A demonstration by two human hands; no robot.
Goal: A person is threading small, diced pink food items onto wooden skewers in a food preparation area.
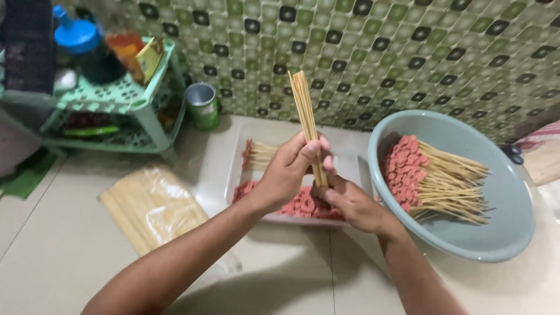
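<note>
Above the white tray of pink sausage pieces: one bundle of bamboo skewers, pale tan, thin, bare, standing nearly upright. Left hand wrapped closed around its middle; right hand pinching the lower ends. Beside them, grey-blue basin holding loaded skewers.

Skewers in my left hand: pale bare wood, matt, smooth. Basin: grey-blue plastic w/ soft sheen. Tray: white plastic, smooth. Sausage slices: pink, moist-looking. Spare-stick bag: clear glossy plastic film. Rack: green perforated plastic. Can: shiny metal. Floor: beige tile, semi-gloss. Wall: glossy patterned tile.
</note>
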